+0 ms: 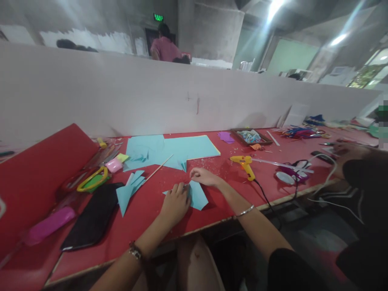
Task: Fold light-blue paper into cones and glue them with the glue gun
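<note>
A folded piece of light blue paper (198, 197) lies on the red table (151, 226) in front of me. My left hand (175, 203) rests on its left part with fingers curled, pressing and pinching the paper. At the paper's upper edge, my right hand (202, 176) has its fingers bent and pinches the fold. Another folded blue paper shape (129, 192) lies to the left, with a thin wooden stick (157, 169) beside it.
Flat blue sheets (172, 149) lie further back. A yellow glue gun (244, 163) with a black cord sits to the right, beside a roll of tape (285, 177). Left are a black case (95, 216), a pink case (50, 226) and scissors (92, 180). A white partition (151, 97) runs behind.
</note>
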{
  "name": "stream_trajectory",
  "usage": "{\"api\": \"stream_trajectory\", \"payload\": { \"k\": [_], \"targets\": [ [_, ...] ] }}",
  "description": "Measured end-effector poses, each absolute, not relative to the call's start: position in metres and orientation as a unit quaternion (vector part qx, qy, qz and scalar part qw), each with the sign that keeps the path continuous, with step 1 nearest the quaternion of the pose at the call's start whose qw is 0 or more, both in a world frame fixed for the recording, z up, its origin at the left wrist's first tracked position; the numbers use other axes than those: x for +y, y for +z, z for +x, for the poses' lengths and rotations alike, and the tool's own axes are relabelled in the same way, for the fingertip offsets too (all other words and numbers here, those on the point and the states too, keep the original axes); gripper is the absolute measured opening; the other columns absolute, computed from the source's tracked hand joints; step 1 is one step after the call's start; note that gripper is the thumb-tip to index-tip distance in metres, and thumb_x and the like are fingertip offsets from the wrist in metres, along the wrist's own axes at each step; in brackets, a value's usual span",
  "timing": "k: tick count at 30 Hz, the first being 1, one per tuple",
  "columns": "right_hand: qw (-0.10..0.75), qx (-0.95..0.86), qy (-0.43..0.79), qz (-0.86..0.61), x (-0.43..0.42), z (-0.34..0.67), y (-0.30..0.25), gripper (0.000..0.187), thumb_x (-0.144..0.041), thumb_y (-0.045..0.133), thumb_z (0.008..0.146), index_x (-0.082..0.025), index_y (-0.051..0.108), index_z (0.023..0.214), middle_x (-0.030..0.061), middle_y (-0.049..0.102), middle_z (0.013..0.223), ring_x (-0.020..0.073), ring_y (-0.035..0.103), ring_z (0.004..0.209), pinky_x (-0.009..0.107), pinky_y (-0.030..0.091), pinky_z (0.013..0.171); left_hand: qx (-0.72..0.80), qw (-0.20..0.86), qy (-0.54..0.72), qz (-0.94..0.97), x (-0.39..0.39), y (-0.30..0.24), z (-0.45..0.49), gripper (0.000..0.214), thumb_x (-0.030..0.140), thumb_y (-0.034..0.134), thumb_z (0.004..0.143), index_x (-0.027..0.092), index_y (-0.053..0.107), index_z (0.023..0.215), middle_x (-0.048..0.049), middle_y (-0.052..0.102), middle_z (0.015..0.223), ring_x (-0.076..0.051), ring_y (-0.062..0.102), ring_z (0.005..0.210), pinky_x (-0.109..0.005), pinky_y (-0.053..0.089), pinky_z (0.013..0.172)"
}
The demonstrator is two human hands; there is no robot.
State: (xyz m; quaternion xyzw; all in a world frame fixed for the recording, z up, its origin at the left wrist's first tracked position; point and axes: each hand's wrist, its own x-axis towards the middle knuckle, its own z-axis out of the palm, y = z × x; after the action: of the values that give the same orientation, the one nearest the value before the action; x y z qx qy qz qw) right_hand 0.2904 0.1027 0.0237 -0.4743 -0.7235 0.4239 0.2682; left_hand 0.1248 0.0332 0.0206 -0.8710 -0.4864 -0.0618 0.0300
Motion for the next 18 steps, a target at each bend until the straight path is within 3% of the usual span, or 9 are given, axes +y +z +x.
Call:
{"api": "stream_trajectory", "payload": {
  "k": [10,18],
  "targets": [
    [0.289,-0.685,0.377,-0.552,0.105,0.284,0.016,0.009,-0.016,0.047,0.077,-0.017,0.051,0.085,-0.0064,0.049,0.055,0.0070,0.043,0.046,0.017,0.033,0.046,-0.525,0.038,-0.050,-0.849,0.041,0.025,0.137,0.041,0.028,0.043,0.083,0.012,0.047,0.120,-0.0152,0.052,0.107,-0.028,0.048,0.097,-0.040,0.046,0.069],
    [0.269,-0.710,0.246,-0.602,0.079,0.281,0.012,0.014,-0.018,0.048,0.078,-0.018,0.055,0.090,-0.0063,0.047,0.052,0.0105,0.045,0.051,0.020,0.032,0.054,-0.532,0.047,-0.035,-0.845,0.036,0.025,0.140,0.042,0.028,0.039,0.085,0.013,0.046,0.124,-0.0153,0.051,0.115,-0.029,0.047,0.099,-0.041,0.045,0.068]
  ]
}}
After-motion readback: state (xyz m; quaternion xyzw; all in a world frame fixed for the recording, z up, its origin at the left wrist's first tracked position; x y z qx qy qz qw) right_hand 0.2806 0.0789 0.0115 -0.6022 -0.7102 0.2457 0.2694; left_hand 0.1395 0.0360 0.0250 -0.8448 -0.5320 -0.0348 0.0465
